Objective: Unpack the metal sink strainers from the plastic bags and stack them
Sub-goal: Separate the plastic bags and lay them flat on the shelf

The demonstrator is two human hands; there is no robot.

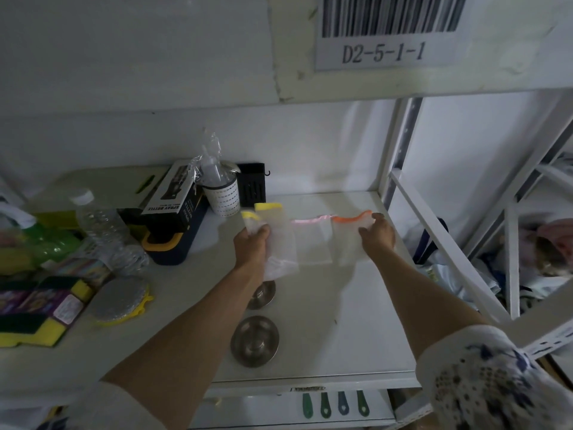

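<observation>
I see two metal sink strainers on the white shelf (325, 305): the near strainer (255, 341) lies in the open, and the far strainer (263, 294) sits just behind it, partly hidden under my left forearm. Beyond them a row of mesh bags lies flat. My left hand (252, 243) is closed around the yellow-edged bag (273, 243). My right hand (376, 235) rests with loosely spread fingers on the orange-edged bag (348, 237); the pink-edged bag (311, 240) lies between. Sponges (37, 308) crowd the left side.
</observation>
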